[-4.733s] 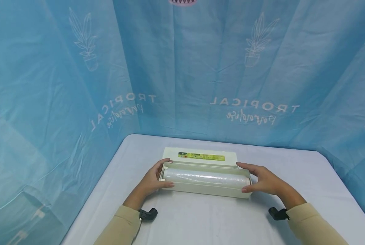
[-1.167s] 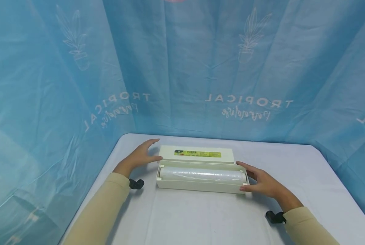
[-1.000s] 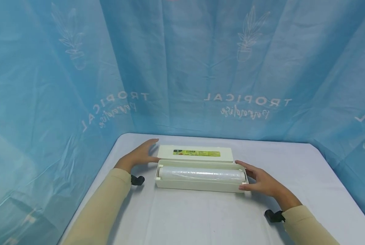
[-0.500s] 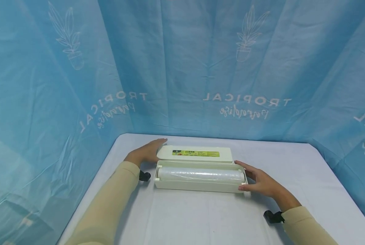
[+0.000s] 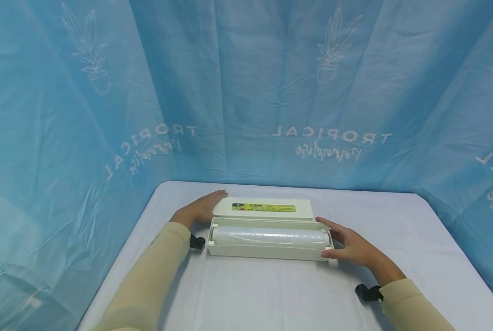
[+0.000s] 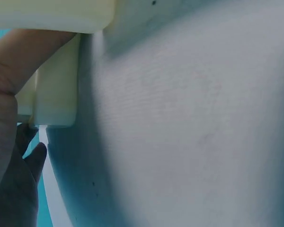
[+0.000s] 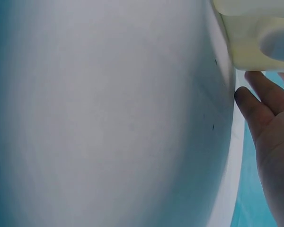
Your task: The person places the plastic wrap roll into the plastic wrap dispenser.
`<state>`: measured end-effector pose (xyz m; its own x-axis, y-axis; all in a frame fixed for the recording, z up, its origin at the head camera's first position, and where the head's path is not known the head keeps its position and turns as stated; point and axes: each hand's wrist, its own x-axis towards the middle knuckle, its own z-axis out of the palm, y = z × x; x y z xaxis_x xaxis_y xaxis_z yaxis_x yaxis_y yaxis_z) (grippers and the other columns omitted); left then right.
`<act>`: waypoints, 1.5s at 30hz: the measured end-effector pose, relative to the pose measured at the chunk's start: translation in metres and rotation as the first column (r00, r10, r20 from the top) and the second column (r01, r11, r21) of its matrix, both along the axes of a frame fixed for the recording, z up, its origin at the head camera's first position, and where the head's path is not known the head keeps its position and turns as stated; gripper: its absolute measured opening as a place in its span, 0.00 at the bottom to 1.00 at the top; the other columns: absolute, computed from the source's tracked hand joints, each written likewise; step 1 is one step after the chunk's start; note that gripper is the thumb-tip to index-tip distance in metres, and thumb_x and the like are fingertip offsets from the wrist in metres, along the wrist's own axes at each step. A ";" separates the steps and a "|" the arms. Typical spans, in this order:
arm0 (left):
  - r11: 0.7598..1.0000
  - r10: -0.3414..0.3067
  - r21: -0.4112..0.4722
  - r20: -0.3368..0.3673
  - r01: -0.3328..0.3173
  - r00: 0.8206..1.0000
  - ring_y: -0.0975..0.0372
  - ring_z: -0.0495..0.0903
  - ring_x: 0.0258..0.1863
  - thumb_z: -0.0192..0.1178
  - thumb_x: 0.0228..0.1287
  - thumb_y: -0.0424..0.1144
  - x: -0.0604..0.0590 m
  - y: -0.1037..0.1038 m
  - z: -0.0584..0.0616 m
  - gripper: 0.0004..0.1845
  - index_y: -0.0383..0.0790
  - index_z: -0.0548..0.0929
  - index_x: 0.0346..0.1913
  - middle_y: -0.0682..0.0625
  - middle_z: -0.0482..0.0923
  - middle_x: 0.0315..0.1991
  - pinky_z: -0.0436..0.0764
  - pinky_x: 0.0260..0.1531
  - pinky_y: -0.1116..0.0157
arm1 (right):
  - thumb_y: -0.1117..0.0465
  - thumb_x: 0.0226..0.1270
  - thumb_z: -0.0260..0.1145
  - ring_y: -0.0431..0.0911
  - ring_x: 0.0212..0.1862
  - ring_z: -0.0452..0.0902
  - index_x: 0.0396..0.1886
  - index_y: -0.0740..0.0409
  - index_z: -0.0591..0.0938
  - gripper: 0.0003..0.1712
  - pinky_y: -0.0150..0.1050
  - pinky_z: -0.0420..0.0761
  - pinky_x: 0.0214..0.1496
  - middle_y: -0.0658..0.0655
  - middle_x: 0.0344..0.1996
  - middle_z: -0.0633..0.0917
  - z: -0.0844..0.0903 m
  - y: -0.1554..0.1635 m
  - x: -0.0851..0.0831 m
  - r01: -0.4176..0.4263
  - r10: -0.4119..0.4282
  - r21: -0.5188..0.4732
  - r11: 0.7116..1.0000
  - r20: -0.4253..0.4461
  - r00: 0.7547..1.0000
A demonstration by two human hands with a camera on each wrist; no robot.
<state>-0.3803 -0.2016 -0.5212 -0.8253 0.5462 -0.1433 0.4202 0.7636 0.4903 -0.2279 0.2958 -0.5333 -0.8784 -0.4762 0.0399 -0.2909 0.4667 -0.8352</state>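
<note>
A long pale cream cling film box [image 5: 267, 251] lies open on the table, its lid [image 5: 302, 212] folded back behind it. Inside rests a shiny roll of cling film [image 5: 271, 236]. My left hand [image 5: 200, 209] holds the lid's left end, with the thumb on the near side and fingers at the far edge, partly hidden. In the left wrist view the thumb [image 6: 31, 54] reaches behind the box's corner to the lid. My right hand [image 5: 354, 247] grips the right end of the box, thumb on the front wall and fingers toward the back.
A white cloth covers the table [image 5: 250, 294], its far corners rounded. Blue printed curtains [image 5: 250, 92] hang close behind and along both sides. A yellow-green label [image 5: 263, 208] is stuck on the lid. Black wrist cameras [image 5: 368, 293] sit below the hands.
My left hand left the box's left end, moved back to the lid, then closed in on the lid's left end. The right hand has kept its grip on the box.
</note>
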 end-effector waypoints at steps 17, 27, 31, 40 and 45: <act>0.997 0.023 0.068 -0.025 -0.021 0.999 0.48 0.59 0.79 0.73 0.60 0.62 -0.003 -0.002 -0.007 0.53 0.40 0.65 0.81 0.43 0.64 0.79 0.57 0.77 0.48 | 0.56 0.64 0.81 0.64 0.75 0.63 0.86 0.51 0.58 0.57 0.67 0.65 0.71 0.63 0.81 0.60 0.000 -0.002 0.000 -0.013 0.013 -0.034 0.999 0.016 1.000; 0.991 0.030 0.130 -0.063 -0.022 0.998 0.46 0.64 0.76 0.81 0.55 0.50 0.000 -0.001 0.003 0.50 0.38 0.70 0.78 0.42 0.69 0.75 0.62 0.75 0.45 | 0.57 0.64 0.81 0.60 0.75 0.64 0.86 0.50 0.58 0.57 0.51 0.70 0.72 0.60 0.81 0.61 -0.002 0.001 -0.002 -0.022 0.022 -0.034 0.999 0.001 1.000; 0.989 0.021 0.148 -0.106 -0.005 0.994 0.47 0.67 0.75 0.84 0.52 0.49 -0.002 -0.002 0.002 0.50 0.38 0.72 0.77 0.42 0.71 0.74 0.64 0.74 0.47 | 0.57 0.64 0.81 0.60 0.75 0.64 0.86 0.50 0.58 0.57 0.46 0.71 0.72 0.60 0.81 0.61 -0.003 0.002 -0.002 -0.020 0.020 -0.026 0.999 -0.004 1.000; 0.985 0.046 0.170 -0.143 -0.022 0.989 0.49 0.67 0.75 0.85 0.45 0.60 0.001 -0.002 0.008 0.58 0.40 0.72 0.78 0.44 0.71 0.75 0.65 0.74 0.49 | 0.58 0.65 0.81 0.65 0.75 0.63 0.86 0.54 0.59 0.56 0.67 0.65 0.71 0.64 0.81 0.61 -0.004 0.000 0.001 -0.012 0.011 -0.028 1.000 -0.016 1.000; 0.980 0.070 0.196 -0.146 -0.040 0.987 0.49 0.67 0.74 0.86 0.41 0.63 0.003 -0.001 0.012 0.60 0.41 0.73 0.77 0.45 0.71 0.74 0.65 0.73 0.48 | 0.57 0.65 0.81 0.66 0.75 0.63 0.85 0.53 0.59 0.56 0.69 0.64 0.71 0.64 0.80 0.61 -0.003 0.000 0.003 -0.003 0.003 -0.022 1.000 -0.023 1.000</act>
<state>-0.3777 -0.2024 -0.5088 -0.8589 0.5043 0.0887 0.4607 0.6856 0.5637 -0.2254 0.2962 -0.5365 -0.8758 -0.4775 0.0704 -0.3112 0.4471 -0.8386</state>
